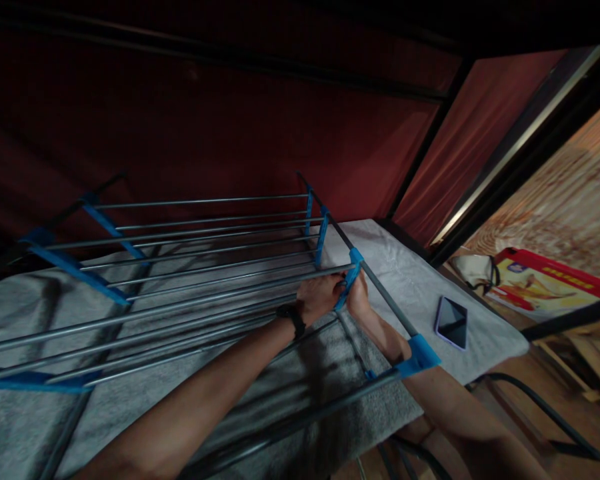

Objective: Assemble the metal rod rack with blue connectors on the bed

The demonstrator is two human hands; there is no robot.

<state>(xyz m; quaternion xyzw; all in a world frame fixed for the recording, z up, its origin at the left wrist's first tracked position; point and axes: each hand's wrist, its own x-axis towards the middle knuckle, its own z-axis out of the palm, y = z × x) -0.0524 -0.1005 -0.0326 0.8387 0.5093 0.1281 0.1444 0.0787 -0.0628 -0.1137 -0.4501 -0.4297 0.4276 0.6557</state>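
Observation:
A metal drying rack [190, 267] with grey rods and blue plastic brackets stands over a grey towel-covered surface [395, 267]. My left hand [320, 297], with a black watch on the wrist, is closed around rods beside a blue bracket [351, 270] on the rack's right side bar. My right hand [359, 298] reaches under the side bar and grips the same bracket from the other side; its fingers are mostly hidden behind the bracket.
A smartphone [451, 322] lies face up on the towel to the right of the rack. A dark red curtain [230, 127] hangs behind. A red and yellow box [545, 283] and a black chair frame [535, 407] sit to the right, beyond the surface's edge.

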